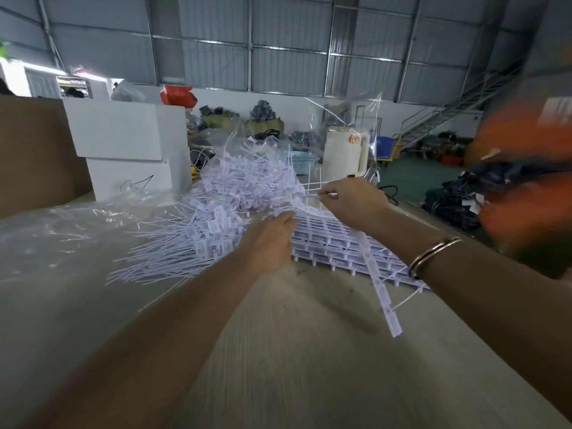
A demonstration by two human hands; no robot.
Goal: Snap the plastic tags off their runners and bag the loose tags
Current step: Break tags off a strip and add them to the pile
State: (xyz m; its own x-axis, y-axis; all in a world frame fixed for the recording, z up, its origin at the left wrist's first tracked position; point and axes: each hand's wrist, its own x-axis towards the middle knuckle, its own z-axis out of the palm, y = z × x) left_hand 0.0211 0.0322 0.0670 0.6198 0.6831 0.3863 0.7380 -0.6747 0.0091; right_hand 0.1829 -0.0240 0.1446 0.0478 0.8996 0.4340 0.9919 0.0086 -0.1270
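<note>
At centre frame: a pale wood-grain table [294, 351] carries the work, viewed from the head camera.
Step in hand: judged to be snapping; bagging is not yet begun.
Right hand [356, 202]: fingers curled, pinching a thin white runner [315, 188] lifted above the stack; a snapped-looking strip of tags [377, 283] hangs down below the wrist.
Left hand [269, 239]: fingers fairly straight, pressing down on the near edge of the stacked tag sheets [334, 239]; whether anything is held under the palm cannot be told.
Loose tags [223, 212]: a heap left of centre, spilling toward the upper middle.
Bag [340, 125]: clear film, crinkled and glossy, standing open behind the heap.
Materials: tags are flat, small, rectangular white plastic with long stiff needle-like tails; sheets look rigid and ribbed.
Next move, as judged: twist the runner free while the stack is held flat, then sweep the heap into the bag.
</note>
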